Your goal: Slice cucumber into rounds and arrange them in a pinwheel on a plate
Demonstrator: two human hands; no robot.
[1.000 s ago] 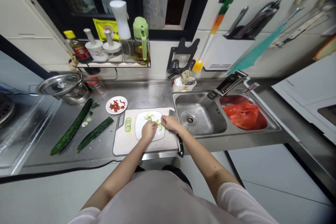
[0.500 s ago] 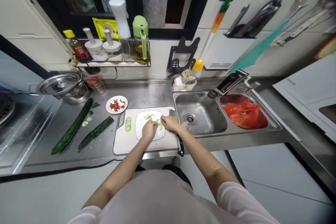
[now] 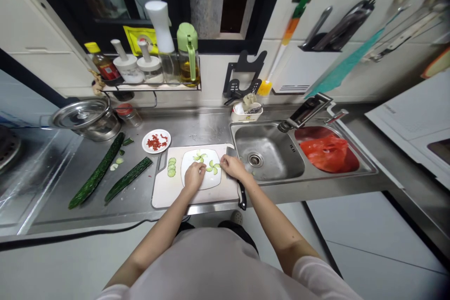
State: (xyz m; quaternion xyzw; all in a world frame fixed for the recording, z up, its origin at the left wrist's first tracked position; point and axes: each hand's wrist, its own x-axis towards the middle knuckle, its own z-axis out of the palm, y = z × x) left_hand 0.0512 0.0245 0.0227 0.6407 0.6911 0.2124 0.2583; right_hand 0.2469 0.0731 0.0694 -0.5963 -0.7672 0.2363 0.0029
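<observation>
1. Head view, hands: the person's left hand [image 3: 195,176] rests over the near left part of a white plate [image 3: 211,181], its fingers drawn narrow; whether they pinch a piece, the view cannot tell. The right hand [image 3: 234,168] is at the plate's right edge, fingertips also close together, beside the green pieces; whether it holds anything cannot be told.
2. Head view, plate: 2 clusters of thin green pieces lie on it, the far cluster [image 3: 199,156] above the left fingertips and the right cluster [image 3: 215,169] between the hands.
3. Head view, board: the plate sits on a cutting board [image 3: 165,195]. Overlapping cucumber slices [image 3: 171,167] lie left of the plate; a knife [image 3: 242,196] lies at the board's right side, partly hidden by the right arm.
4. Head view, tabletop: on the metal tabletop [image 3: 190,124], 2 dark green cucumbers [image 3: 128,180] lie left of the board. A small dish [image 3: 153,132] of red bits stands beyond its far left corner, and a sink [image 3: 276,145] opens to the right.
</observation>
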